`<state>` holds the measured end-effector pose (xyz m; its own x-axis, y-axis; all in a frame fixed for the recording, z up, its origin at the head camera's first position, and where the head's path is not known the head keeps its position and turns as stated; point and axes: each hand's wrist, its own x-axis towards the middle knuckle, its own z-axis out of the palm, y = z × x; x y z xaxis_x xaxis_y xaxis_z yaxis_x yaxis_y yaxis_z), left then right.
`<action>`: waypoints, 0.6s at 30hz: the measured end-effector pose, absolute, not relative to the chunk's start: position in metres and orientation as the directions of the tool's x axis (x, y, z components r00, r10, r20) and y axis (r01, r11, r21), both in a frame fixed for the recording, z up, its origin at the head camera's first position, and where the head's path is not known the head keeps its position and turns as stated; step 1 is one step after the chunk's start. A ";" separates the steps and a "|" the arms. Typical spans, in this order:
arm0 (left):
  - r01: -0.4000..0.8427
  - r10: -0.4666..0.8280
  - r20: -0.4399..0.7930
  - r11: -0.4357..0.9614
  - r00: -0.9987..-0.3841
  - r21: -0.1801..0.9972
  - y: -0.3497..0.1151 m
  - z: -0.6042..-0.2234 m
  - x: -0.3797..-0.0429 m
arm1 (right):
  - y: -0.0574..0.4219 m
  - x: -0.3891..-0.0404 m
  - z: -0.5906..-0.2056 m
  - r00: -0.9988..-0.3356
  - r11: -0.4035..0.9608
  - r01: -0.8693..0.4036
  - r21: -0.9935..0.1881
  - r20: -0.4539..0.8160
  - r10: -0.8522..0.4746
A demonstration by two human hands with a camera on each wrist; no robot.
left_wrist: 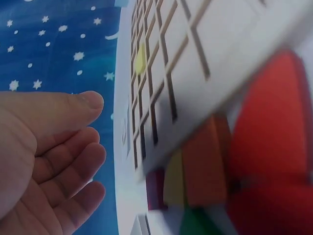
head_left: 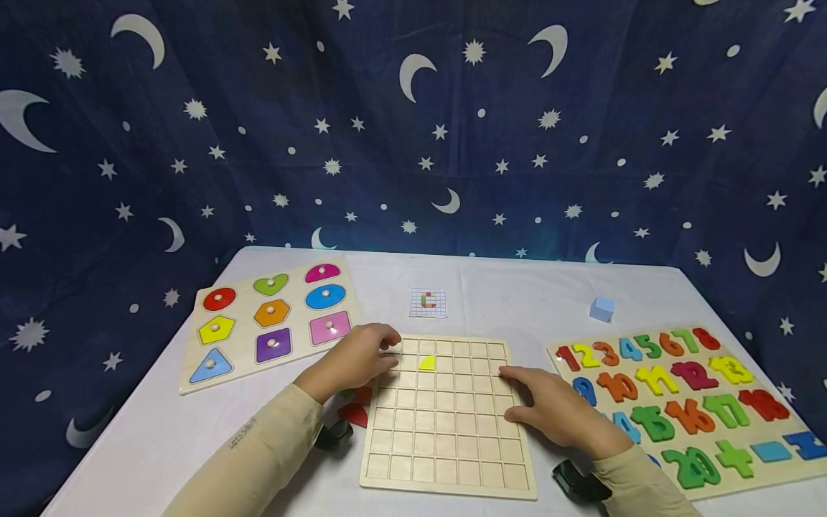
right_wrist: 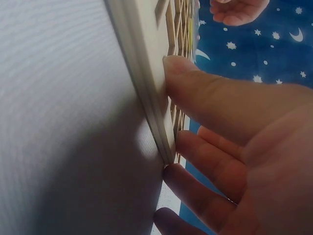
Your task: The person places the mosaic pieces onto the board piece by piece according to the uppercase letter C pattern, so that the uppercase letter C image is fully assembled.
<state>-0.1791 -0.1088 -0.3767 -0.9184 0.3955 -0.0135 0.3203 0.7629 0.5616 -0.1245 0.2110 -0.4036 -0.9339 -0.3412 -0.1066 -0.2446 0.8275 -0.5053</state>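
Observation:
A wooden grid board (head_left: 446,424) lies on the table between my hands, with one yellow piece (head_left: 427,362) in an upper-left cell. My left hand (head_left: 362,359) hovers by the board's upper left edge, its fingers loosely bent and holding nothing; the left wrist view shows its bare palm side (left_wrist: 54,152). At the right edge my right hand (head_left: 555,409) touches the board with thumb and fingertips, also seen as a hand (right_wrist: 230,132) in the right wrist view. Partly under my left forearm are red pieces (head_left: 354,413), with orange, yellow and green blocks (left_wrist: 203,166) beside them.
A shape puzzle with knobs (head_left: 242,366) lies at left, and a number puzzle (head_left: 652,388) at right. Behind the board are a small pattern card (head_left: 428,313) and, farther right, a light blue cube (head_left: 601,309). A dark starry curtain (head_left: 452,143) hangs behind the table.

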 end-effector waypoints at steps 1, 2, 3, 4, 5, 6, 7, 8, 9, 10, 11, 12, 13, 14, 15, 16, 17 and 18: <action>0.310 0.386 -0.018 0.766 -0.922 0.564 -0.112 -0.376 -0.178 | 0.211 -0.125 -0.404 -0.934 0.828 -0.246 -0.504 -0.106 -0.342; 0.296 0.374 -0.023 0.769 -0.927 0.567 -0.114 -0.376 -0.178 | 0.211 -0.125 -0.404 -0.933 0.828 -0.248 -0.503 -0.105 -0.343; 0.288 0.367 -0.026 0.769 -0.930 0.570 -0.117 -0.377 -0.178 | 0.211 -0.125 -0.404 -0.933 0.828 -0.249 -0.503 -0.104 -0.344; 0.281 0.362 -0.029 0.770 -0.932 0.573 -0.119 -0.377 -0.178 | 0.212 -0.125 -0.404 -0.933 0.828 -0.250 -0.503 -0.104 -0.344; 0.276 0.357 -0.031 0.772 -0.934 0.573 -0.122 -0.378 -0.178 | 0.212 -0.125 -0.404 -0.933 0.829 -0.250 -0.501 -0.104 -0.344; 0.272 0.353 -0.032 0.773 -0.935 0.573 -0.124 -0.378 -0.178 | 0.212 -0.125 -0.404 -0.933 0.828 -0.250 -0.501 -0.103 -0.344; 0.266 0.347 -0.034 0.776 -0.937 0.572 -0.127 -0.379 -0.178 | 0.212 -0.124 -0.403 -0.933 0.829 -0.250 -0.501 -0.103 -0.344; 0.264 0.342 -0.034 0.779 -0.939 0.569 -0.129 -0.379 -0.178 | 0.212 -0.124 -0.403 -0.933 0.829 -0.250 -0.501 -0.102 -0.344; 0.263 0.340 -0.034 0.782 -0.940 0.565 -0.131 -0.380 -0.177 | 0.212 -0.124 -0.403 -0.933 0.828 -0.251 -0.501 -0.102 -0.344; 0.261 0.336 -0.033 0.788 -0.941 0.558 -0.133 -0.380 -0.177 | 0.212 -0.124 -0.403 -0.933 0.828 -0.251 -0.502 -0.101 -0.345; 0.257 0.330 -0.035 0.792 -0.943 0.553 -0.136 -0.381 -0.177 | 0.212 -0.124 -0.403 -0.933 0.827 -0.253 -0.503 -0.100 -0.346; 0.252 0.325 -0.037 0.796 -0.945 0.549 -0.138 -0.382 -0.177 | 0.212 -0.124 -0.403 -0.933 0.825 -0.254 -0.504 -0.098 -0.347; 0.246 0.320 -0.041 0.799 -0.947 0.549 -0.140 -0.382 -0.176 | 0.212 -0.124 -0.403 -0.932 0.824 -0.256 -0.505 -0.096 -0.349; 0.243 0.317 -0.042 0.801 -0.948 0.547 -0.142 -0.383 -0.176 | 0.212 -0.124 -0.403 -0.932 0.823 -0.258 -0.506 -0.094 -0.350; 0.238 0.313 -0.046 0.802 -0.949 0.549 -0.144 -0.383 -0.176 | 0.212 -0.125 -0.403 -0.932 0.822 -0.259 -0.507 -0.094 -0.351; 0.231 0.308 -0.050 0.803 -0.950 0.550 -0.146 -0.384 -0.175 | 0.213 -0.125 -0.404 -0.931 0.821 -0.260 -0.508 -0.093 -0.352; 0.225 0.304 -0.053 0.802 -0.951 0.553 -0.148 -0.385 -0.175 | 0.213 -0.125 -0.404 -0.931 0.821 -0.261 -0.508 -0.092 -0.353; 0.225 0.303 -0.052 0.802 -0.952 0.552 -0.150 -0.385 -0.175 | 0.213 -0.125 -0.404 -0.931 0.821 -0.262 -0.508 -0.091 -0.354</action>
